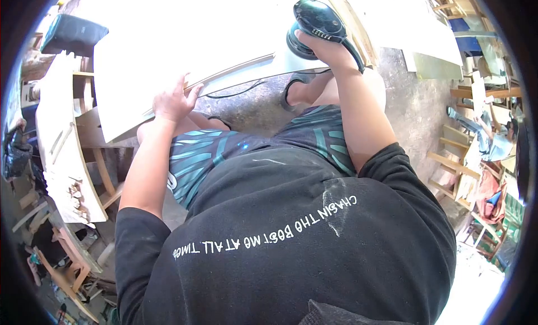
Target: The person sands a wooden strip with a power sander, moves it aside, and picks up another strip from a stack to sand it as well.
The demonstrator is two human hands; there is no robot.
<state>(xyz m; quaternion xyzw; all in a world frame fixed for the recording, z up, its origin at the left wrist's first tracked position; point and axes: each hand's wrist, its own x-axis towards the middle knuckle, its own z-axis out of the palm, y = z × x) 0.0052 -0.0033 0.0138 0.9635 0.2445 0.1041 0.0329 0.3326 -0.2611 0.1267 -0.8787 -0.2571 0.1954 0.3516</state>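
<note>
In the head view, my right hand (330, 50) is wrapped around a dark orbital sander (319, 18). The sander's round pad is over the near right part of a large white board (168, 50); glare hides whether it touches. My left hand (175, 101) is at the board's near edge, closed over a thin wooden strip (238, 66) that lies along that edge. Thumb and index finger show on either side of the strip, while the other fingers are partly hidden. The board spans the space in front of my knees.
A black cord (238, 92) hangs below the board over the concrete floor (414, 101). On the left are a dark box (75, 33) and a pale, rough-edged panel (64, 151). Wooden frames (454, 162) and another person (496, 140) are at the right.
</note>
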